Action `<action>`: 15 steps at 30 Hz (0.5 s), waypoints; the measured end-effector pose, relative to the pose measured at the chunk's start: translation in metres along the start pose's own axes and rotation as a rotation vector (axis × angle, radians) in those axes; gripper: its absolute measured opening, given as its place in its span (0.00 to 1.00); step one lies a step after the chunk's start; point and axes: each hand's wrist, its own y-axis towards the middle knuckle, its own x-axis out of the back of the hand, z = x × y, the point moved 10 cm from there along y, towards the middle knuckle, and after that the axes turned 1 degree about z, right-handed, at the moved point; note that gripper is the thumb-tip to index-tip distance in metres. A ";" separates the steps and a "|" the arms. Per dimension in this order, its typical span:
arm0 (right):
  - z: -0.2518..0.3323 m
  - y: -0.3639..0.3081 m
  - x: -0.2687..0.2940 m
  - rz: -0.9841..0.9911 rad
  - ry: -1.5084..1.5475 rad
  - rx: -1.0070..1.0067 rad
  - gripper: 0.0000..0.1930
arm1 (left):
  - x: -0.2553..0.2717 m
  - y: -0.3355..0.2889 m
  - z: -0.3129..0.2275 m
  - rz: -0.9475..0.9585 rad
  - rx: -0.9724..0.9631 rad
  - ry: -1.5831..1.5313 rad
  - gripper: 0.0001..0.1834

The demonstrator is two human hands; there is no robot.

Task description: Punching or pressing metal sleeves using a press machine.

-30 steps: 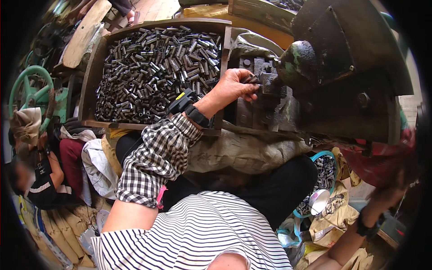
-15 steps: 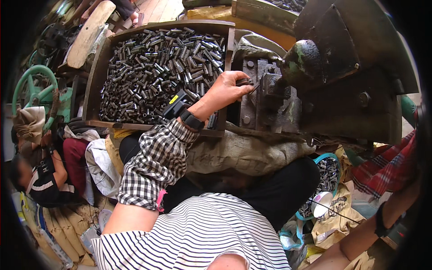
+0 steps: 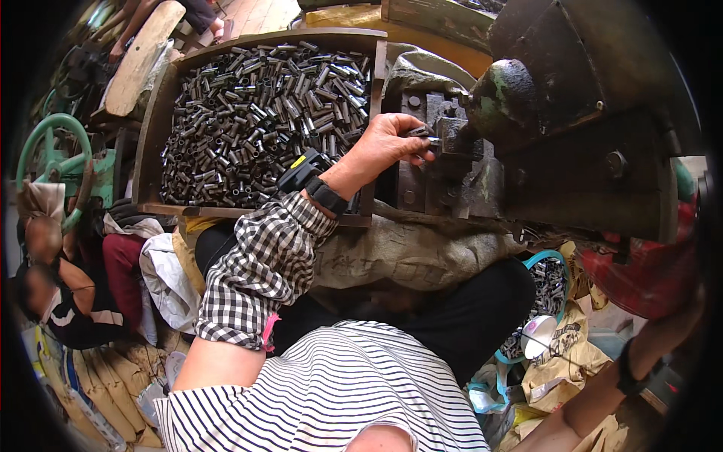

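My left hand (image 3: 384,147) pinches a small metal tube (image 3: 430,140) between thumb and fingertips, right beside the dark die block (image 3: 457,139) of a heavy machine (image 3: 580,98). Whether the tube touches the block I cannot tell. A black band and a small device sit on the left wrist, below a checked sleeve (image 3: 260,256). My right forearm (image 3: 580,407), with a black wristband, reaches up at the far right. There my right hand (image 3: 674,320) is blurred near the dark rim, beside a red plaid cloth (image 3: 636,275), with its fingers hidden.
Left of the machine stands a wooden box (image 3: 148,169) heaped with short metal tubes (image 3: 263,120). A blue-rimmed bucket (image 3: 565,282) with more small pieces stands by my right knee, a white cup (image 3: 538,337) at its edge. People sit at left near a green handwheel (image 3: 86,151).
My left hand has turned slightly, and the tube's shiny end now points toward the die block. The plaid cloth and my right hand have shifted a little lower and look more blurred.
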 end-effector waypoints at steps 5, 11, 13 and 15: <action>-0.073 -0.067 -0.015 0.022 -0.002 -0.158 0.45 | -0.008 0.001 -0.008 -0.098 -0.076 0.223 0.09; -0.030 -0.021 -0.010 0.123 0.423 -0.097 0.29 | 0.000 -0.004 -0.016 -0.086 0.015 0.350 0.09; -0.016 -0.005 -0.007 0.085 0.343 -0.096 0.30 | 0.010 -0.011 -0.022 -0.134 0.054 0.458 0.12; 0.003 0.010 -0.009 0.088 0.189 -0.021 0.30 | 0.019 -0.016 -0.020 -0.152 0.067 0.476 0.14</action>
